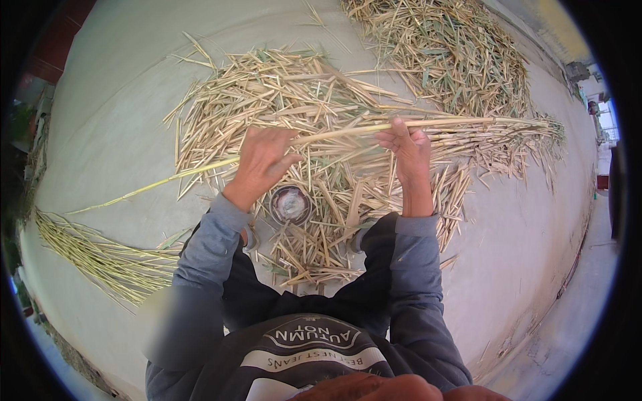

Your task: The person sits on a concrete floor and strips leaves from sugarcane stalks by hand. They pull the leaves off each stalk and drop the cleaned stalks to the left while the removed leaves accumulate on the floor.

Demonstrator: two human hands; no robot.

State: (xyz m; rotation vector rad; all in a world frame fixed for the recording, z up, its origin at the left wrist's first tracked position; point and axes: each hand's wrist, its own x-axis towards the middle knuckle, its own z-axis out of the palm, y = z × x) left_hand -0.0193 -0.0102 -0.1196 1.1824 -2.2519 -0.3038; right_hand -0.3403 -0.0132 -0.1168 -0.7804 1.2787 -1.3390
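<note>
A long stalk (341, 134) lies across the front of the body at a slant, its bare yellow-green end reaching low toward the left and its paler, tan length running right over a spread of other stalks. The left hand (262, 160) is curled over it, back upward, fingers closed round it and thumb standing off to the side. The right hand (406, 148) is nearly closed, palm side showing, pinching the stalk between thumb and bent fingers; the strip just beside those fingers is smeared, so whether a loose piece of sheath is also caught there I can't tell. The step in hand looks like stripping the dry sheath from the stalk, and the next move probably calls for a steady left grip while the right draws the covering away lengthwise. Under and beyond the hands lies a heap of dry scraps (234, 87), spilling between the person's legs (239, 271), where a round container (273, 204) with something whitish inside stands. To the right are tan stalks (485, 136) lying roughly parallel; to the lower left, a fanned bundle of bare yellow-green stalks (100, 257). Farther off, at upper right, a larger mound of leafy litter (448, 60) covers the grey floor (521, 234).
</note>
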